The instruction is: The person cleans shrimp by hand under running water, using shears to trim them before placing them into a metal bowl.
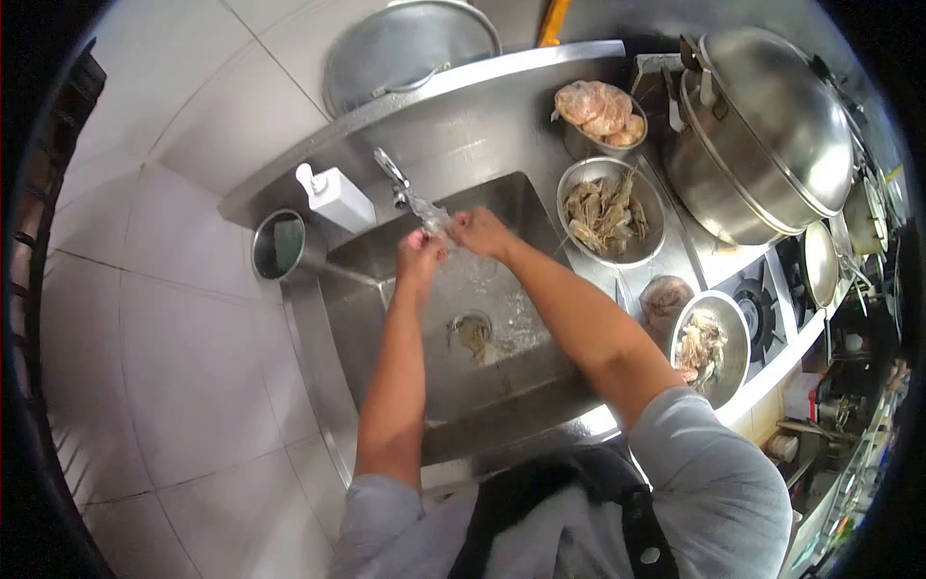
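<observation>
Water runs from the faucet [392, 172] over both my hands, which are close together above the steel sink [371, 357]. My left hand [422, 256] has its fingers curled in a pinch. Beside it, to the right, my right hand [480, 233] is closed as well. Splashing water and the fingers hide whatever is between them. Below the hands, shrimp shells or a shrimp [476, 338] lie at the drain. To the right of the sink, a steel bowl [567, 198] holds grey-brown whole shrimp [608, 214].
A second bowl [738, 352] near my right elbow holds pale shrimp pieces [701, 345]. Behind are a container of bagged pinkish food [598, 108] and a large lidded pot [762, 135]. A white pump bottle [340, 201] and a metal cup [265, 256] stand left.
</observation>
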Demonstrator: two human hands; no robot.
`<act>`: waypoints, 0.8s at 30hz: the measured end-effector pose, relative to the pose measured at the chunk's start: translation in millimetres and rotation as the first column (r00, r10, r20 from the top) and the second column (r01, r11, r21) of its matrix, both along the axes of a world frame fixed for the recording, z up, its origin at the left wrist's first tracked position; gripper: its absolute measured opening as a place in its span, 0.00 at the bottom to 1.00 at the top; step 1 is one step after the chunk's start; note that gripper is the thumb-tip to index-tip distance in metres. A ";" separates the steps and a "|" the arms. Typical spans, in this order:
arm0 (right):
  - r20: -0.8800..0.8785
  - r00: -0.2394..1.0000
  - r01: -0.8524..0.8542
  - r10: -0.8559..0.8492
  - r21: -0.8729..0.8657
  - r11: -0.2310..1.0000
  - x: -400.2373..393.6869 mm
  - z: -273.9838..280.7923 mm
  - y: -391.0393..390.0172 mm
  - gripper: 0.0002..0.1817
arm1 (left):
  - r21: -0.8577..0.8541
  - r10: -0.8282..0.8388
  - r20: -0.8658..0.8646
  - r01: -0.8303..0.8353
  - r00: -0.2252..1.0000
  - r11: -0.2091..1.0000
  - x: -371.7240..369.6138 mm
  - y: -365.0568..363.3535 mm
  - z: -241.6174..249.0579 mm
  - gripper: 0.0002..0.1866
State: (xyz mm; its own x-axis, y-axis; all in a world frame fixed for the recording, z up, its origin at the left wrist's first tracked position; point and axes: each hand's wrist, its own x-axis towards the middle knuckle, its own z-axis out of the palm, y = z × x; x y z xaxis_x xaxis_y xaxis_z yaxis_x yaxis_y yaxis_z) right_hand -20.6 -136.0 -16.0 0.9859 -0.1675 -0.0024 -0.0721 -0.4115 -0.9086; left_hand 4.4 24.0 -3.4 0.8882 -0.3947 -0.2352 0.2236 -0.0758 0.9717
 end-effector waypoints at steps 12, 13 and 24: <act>-0.003 0.997 0.082 -0.082 -0.030 0.996 -5.1 24.7 2.8 0.21 | -0.311 -0.082 -0.113 0.043 0.990 0.949 5.4 -4.3 -18.0 0.08; -0.004 0.995 0.103 -0.103 -0.033 0.994 -4.1 22.1 2.3 0.21 | -0.358 -0.098 -0.135 0.044 0.986 0.933 5.6 -5.1 -17.3 0.08; -0.016 1.000 0.015 -0.017 -0.079 0.997 -6.6 32.6 -4.4 0.19 | 0.116 0.012 0.394 -0.063 0.919 0.991 -10.2 -21.8 9.2 0.20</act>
